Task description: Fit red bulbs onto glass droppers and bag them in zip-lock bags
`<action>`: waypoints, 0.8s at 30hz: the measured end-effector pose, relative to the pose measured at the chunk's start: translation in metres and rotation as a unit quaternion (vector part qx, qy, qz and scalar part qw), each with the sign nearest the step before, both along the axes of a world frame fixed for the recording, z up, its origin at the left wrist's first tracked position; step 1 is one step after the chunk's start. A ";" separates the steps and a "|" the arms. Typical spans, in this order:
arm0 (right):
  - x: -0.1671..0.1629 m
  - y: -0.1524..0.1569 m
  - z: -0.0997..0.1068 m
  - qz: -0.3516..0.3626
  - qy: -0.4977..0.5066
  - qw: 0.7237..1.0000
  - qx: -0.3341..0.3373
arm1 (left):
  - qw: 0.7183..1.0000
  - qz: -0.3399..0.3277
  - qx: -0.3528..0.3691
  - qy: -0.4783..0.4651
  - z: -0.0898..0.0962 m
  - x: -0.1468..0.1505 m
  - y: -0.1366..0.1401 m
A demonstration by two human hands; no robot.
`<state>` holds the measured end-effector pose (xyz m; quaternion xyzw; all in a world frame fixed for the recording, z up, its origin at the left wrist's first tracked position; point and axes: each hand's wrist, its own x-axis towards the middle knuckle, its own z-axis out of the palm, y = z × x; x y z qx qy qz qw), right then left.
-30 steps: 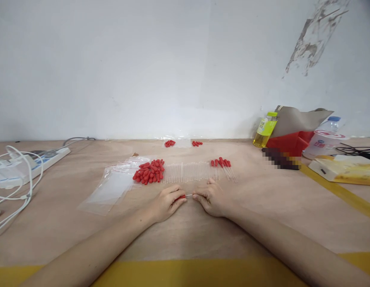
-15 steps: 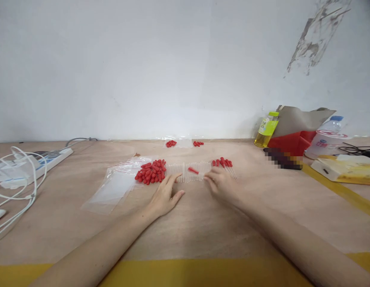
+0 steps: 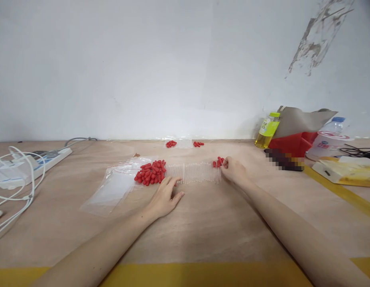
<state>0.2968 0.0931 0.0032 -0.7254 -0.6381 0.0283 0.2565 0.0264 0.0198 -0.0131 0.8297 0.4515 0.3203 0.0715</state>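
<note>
My left hand (image 3: 167, 196) rests on the table with fingers apart and holds nothing. Its fingertips touch the near ends of a row of clear glass tubes (image 3: 197, 172). Just left of the row lies a heap of red rubber bulbs (image 3: 150, 172). At the row's right end, my right hand (image 3: 234, 170) is closed in a pinch on a thin dropper, mostly hidden by the fingers. Close by its fingertips are droppers with red bulbs (image 3: 215, 164), lying side by side; the hand covers some of them.
Clear zip bags (image 3: 109, 195) lie on the left, beyond them a white power strip (image 3: 58, 157) with cables. Small bags with red bulbs (image 3: 171, 144) sit by the wall. At right stand a yellow drink bottle (image 3: 266, 131), a grey-and-red bag (image 3: 295, 139) and a tissue pack (image 3: 346, 169).
My right hand has moved right, carrying a red-bulbed dropper from above the tube row to the capped droppers. My left hand has stayed in place.
</note>
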 end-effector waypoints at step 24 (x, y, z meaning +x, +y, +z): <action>-0.004 -0.010 0.013 0.021 -0.010 0.993 -0.114 | 1.000 -0.008 -0.011 0.007 0.001 0.000 0.000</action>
